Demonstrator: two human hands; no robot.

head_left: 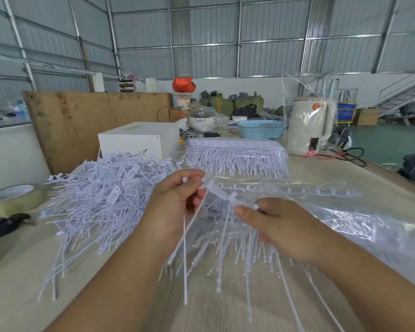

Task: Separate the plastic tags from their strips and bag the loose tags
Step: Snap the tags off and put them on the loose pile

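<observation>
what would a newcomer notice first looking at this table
Probably the big heap of loose white tags sprawled across the table's left side. Next, the two hands at centre: the left hand and right hand both pinch a strip of tags whose tails hang toward the viewer. Behind them lies a bagged stack of strips.

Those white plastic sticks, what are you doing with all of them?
A person is pulling plastic tags off a strip. The left hand pinches one tag while the right hand holds the strip of tags over the table. A big pile of loose tags lies to the left, and a full bundle of strips waits behind. A clear bag lies to the right.
</observation>
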